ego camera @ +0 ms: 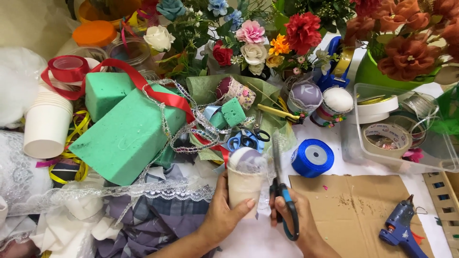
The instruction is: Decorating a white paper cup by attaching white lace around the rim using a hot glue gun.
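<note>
Clutter surrounds the paper cup, taken as the reference point. Left hand wraps the cup from its left side, fingers curled across the front, holding it upright; a white foam ball under sheer netting sits in its mouth. Right hand grips blue-handled scissors just right of the cup, fingers through the loops, blades pointing away from the person and nearly together.

Directly beyond the cup lie a second pair of blue scissors, silver lace trim and a red ribbon. Up and left of the cup sits a large green foam block, with a stack of white paper cups farther left. Right of the cup is a blue ribbon spool; farther right, a clear plastic box holding tape rolls. Lower right of the cup, a blue glue gun rests on brown cardboard. Artificial flowers crowd the far edge.

Surface is a white tabletop; checked cloth and white lace cover it left of the cup.
</note>
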